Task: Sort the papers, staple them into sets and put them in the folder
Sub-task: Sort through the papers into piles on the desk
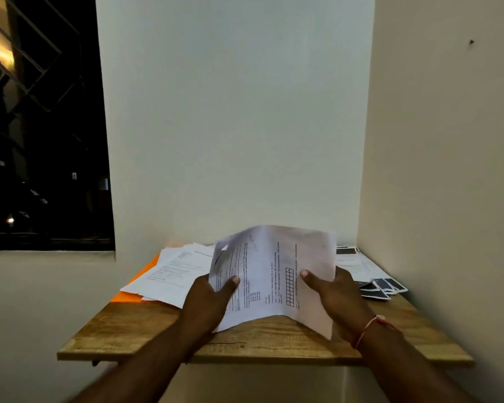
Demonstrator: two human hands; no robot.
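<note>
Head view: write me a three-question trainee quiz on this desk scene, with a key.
1. True or false: the left hand and the right hand both grip the printed sheets.
2. Choose one: the orange folder lies A) under the loose sheets, B) in the left hand, C) upright against the wall.
3. Fill in: the papers with dark blocks lie on the ___ side of the wooden table.

Key: 1 true; 2 A; 3 right.
</note>
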